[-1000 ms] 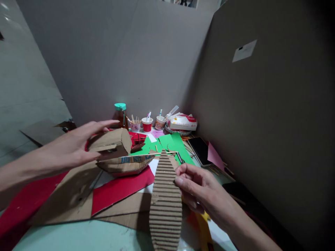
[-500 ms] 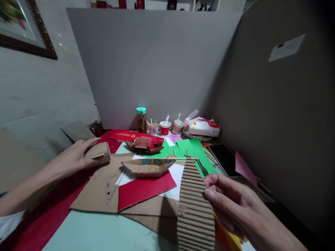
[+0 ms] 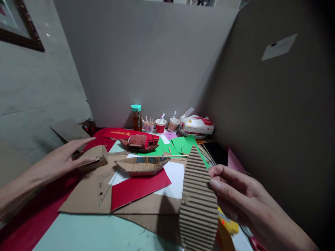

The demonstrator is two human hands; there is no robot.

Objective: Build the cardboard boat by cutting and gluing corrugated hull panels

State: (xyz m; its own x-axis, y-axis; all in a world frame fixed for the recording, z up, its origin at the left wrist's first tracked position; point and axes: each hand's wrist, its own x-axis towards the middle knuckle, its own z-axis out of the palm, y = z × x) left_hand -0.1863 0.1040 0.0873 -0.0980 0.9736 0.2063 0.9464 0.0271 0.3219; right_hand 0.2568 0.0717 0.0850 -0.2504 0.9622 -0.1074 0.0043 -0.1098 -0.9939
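My right hand [image 3: 240, 198] pinches a leaf-shaped piece of corrugated cardboard [image 3: 199, 202] by its right edge, ridged side facing me and one pointed end up. My left hand [image 3: 62, 157] lies around a small curved cardboard piece [image 3: 95, 153], thumb along its near side and index finger stretched out above it. Between my hands stands a cardboard boat hull [image 3: 142, 165] with blue print inside. A finished-looking red-brown model boat [image 3: 138, 143] with a rounded canopy stands behind it. In front of the hull lies a red card strip [image 3: 141, 190].
Cardboard sheets [image 3: 86, 205] and a clear set square [image 3: 102, 191] lie beneath. A bottle [image 3: 136, 118], paper cups [image 3: 160, 125] with pens and sticks, and a tissue pack [image 3: 197, 124] line the back. A phone [image 3: 215, 152] and a yellow tool [image 3: 230, 223] lie right.
The view has shifted a little to the right. My right hand has lifted the corrugated piece slightly, and it now covers the black tool behind it. My left hand stays around the curved piece.
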